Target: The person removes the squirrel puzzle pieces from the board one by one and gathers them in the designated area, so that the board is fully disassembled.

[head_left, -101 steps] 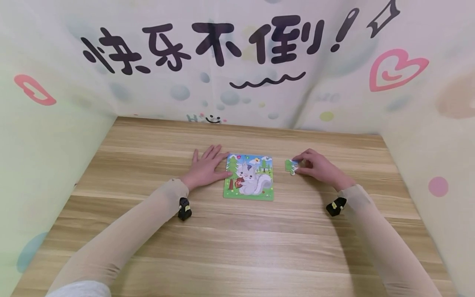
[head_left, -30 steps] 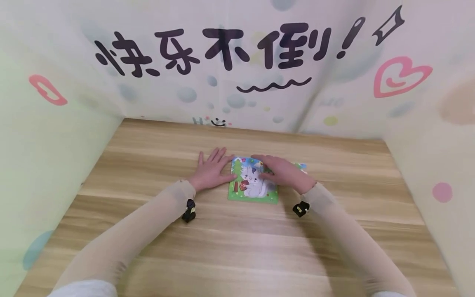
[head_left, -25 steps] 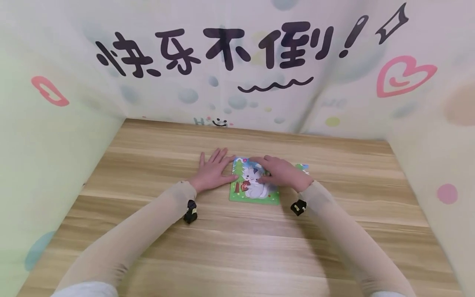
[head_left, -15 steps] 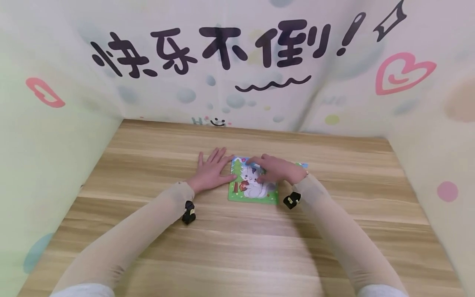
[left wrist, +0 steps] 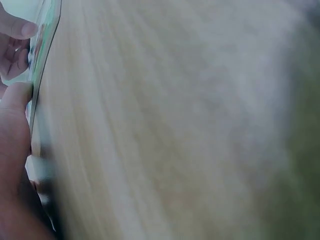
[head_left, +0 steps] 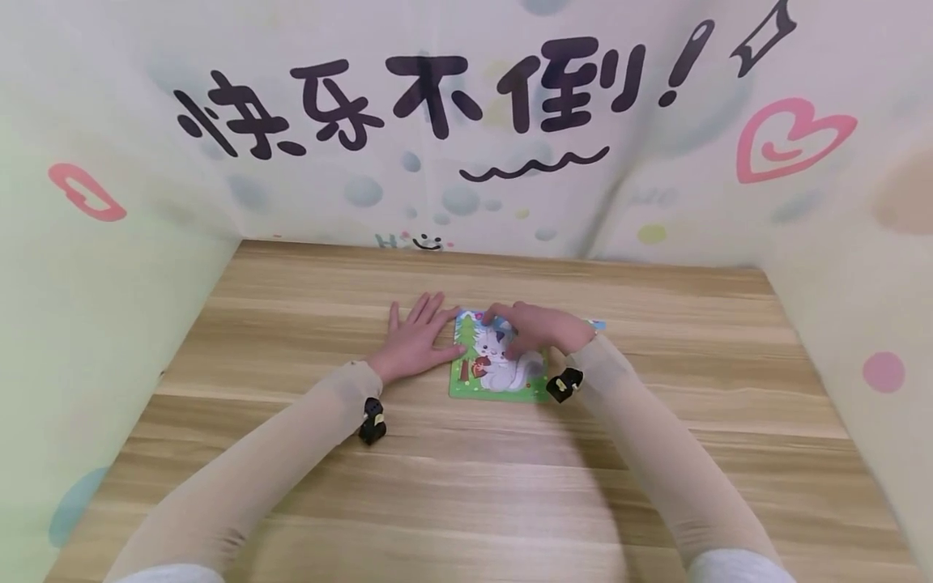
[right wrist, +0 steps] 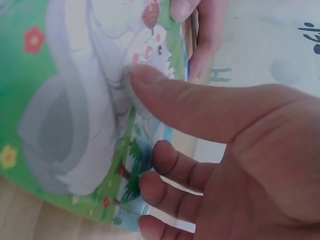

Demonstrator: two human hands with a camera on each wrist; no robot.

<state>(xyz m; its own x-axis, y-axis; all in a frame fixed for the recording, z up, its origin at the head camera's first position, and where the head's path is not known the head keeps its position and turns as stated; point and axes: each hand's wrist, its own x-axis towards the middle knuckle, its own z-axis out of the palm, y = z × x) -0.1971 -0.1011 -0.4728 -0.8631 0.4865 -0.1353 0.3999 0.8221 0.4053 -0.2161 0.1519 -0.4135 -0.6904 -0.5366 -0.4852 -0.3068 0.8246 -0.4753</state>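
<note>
A square squirrel picture puzzle lies flat on the wooden table in the head view. My left hand rests spread at its left edge, thumb and index fingertips right at the border. Over the puzzle's upper right part is my right hand, thumb and fingers bent down toward the picture with a gap between them. The right wrist view shows the right thumb on the squirrel drawing and the other fingertips near the puzzle's upper edge; nothing shows between them. The hand covers part of the sky and trees.
A loose puzzle piece in green and blue lies just right of the puzzle, mostly hidden behind the right wrist. The wooden table meets a printed cloth wall at the back and pale walls at both sides.
The right hand has let go of the loose piece at the right and moved left onto the puzzle, edging slightly further left lately. The left hand stays at the left edge.
</note>
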